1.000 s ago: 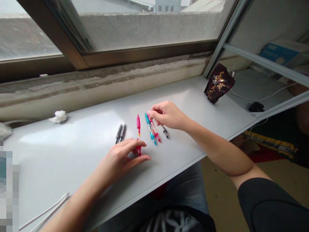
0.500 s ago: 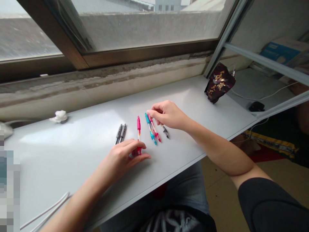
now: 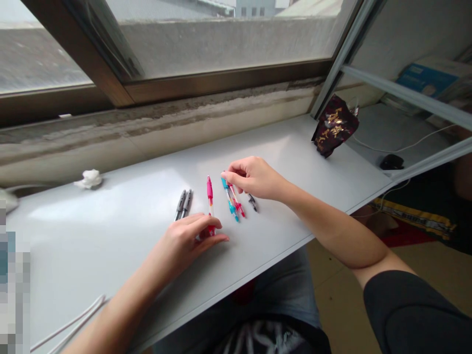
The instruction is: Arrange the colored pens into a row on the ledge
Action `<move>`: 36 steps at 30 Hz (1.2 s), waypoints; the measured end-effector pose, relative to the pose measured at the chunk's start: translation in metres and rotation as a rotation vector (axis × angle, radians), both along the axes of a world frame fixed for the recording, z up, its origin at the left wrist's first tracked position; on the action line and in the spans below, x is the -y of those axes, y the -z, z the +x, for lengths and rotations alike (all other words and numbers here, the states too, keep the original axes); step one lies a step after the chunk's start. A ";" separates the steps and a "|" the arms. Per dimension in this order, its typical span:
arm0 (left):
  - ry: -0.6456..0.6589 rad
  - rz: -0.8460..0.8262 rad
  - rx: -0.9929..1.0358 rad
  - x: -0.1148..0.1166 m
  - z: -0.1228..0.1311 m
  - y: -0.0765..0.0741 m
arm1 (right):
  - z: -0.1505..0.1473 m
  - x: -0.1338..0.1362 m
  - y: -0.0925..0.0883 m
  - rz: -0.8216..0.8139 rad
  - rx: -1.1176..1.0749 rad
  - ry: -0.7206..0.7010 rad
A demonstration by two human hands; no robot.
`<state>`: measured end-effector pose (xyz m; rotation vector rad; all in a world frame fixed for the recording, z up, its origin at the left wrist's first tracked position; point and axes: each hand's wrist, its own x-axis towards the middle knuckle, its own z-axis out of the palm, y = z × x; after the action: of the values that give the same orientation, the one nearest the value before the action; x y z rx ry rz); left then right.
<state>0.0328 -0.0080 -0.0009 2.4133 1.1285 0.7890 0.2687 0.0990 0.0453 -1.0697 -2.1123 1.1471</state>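
Along the white shelf [image 3: 92, 231] under the window, my hands rest over a row of pens lying side by side, their tips pointing toward the far edge. From the head camera, the two grey pens [image 3: 183, 204] lie together at the left of the row. Just right of them is the pink pen [image 3: 210, 194], and my left hand [image 3: 184, 241] is on its near end. My fingers [image 3: 206, 222] curl closed around that end, with the thumb stretched along the near side, so this hand grasps the pen lightly.

Further right, my right hand [image 3: 254, 178] hangs over the blue pen [image 3: 229, 199] and the red pen [image 3: 238, 206], which lie close together and almost meet at their far ends. My fingers [image 3: 230, 177] are bent and pinched at those far ends, but I cannot tell whether they hold either pen. A short dark pen [image 3: 252, 202] lies just right of them, below my palm.

Far left on the shelf sits a crumpled white tissue [image 3: 88, 179]. At the far right corner, a dark red foil bag [image 3: 335, 127] stands against the window frame [image 3: 221, 81]. A white cable [image 3: 73, 322] runs along the near left edge.
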 end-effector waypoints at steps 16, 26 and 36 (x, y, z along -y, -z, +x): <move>-0.068 -0.064 -0.050 -0.001 0.001 0.002 | -0.001 0.002 0.002 0.049 0.071 -0.057; -0.493 0.225 -0.407 -0.002 -0.018 -0.007 | -0.002 -0.001 0.007 0.029 0.090 -0.067; -0.570 0.130 -0.331 0.003 -0.016 -0.010 | -0.002 0.003 0.005 0.055 0.133 -0.162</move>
<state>0.0172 -0.0115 0.0093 2.4026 2.0067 0.6421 0.2665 0.0960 0.0404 -0.9889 -2.3570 1.1109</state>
